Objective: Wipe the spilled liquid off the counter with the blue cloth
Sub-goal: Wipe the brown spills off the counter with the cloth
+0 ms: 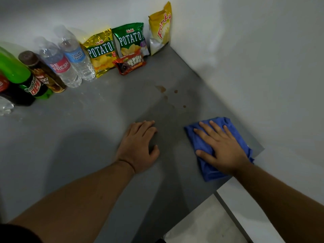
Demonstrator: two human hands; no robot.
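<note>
Brown drops and a small smear of spilled liquid lie on the grey counter, toward its far right part. The blue cloth lies flat near the counter's right front corner, a short way in front of the spill. My right hand presses flat on the cloth with fingers spread. My left hand rests palm down on the bare counter to the left of the cloth, fingers slightly curled, holding nothing.
Along the back wall stand several drink bottles at the left and several snack bags toward the corner, with a small red packet in front. A white wall bounds the counter on the right. The counter's front edge drops off by the cloth.
</note>
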